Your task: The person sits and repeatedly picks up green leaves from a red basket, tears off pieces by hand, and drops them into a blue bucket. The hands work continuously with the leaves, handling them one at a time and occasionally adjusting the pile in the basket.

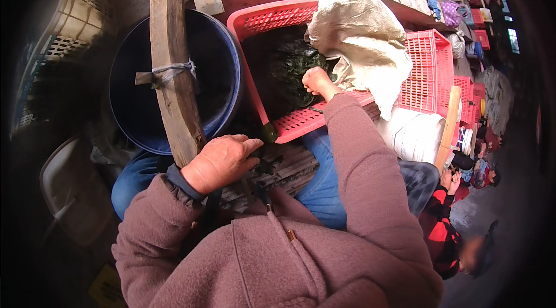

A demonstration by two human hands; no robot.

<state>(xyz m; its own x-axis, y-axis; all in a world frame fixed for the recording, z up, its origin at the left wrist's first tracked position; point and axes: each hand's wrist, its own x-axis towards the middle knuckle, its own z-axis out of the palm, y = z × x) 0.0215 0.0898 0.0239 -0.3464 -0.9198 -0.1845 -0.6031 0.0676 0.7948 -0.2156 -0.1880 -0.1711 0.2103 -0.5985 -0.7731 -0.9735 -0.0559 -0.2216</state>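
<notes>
My right hand (318, 83) reaches over the near rim of a pink plastic basket (301, 124), its fingers curled closed at a heap of wet, dark green, seaweed-like leaves (294, 73). Its fingertips are partly hidden. My left hand (223, 160) is closed beside the lower end of a wooden plank (171, 64), thumb against bent fingers; what it may hold is hidden. Next to it, a dark green scrap (269, 133) hangs at the basket's corner. The plank lies across a round blue tub (231, 96), with a cloth strip (174, 70) tied around it.
A cream sack (359, 30) drapes over the basket's right side. Further right are another pink basket (427, 73), a white container (410, 134) and a wooden stick (449, 128). A person in red and black (443, 224) sits at the lower right. Stacked crates (75, 18) stand at left.
</notes>
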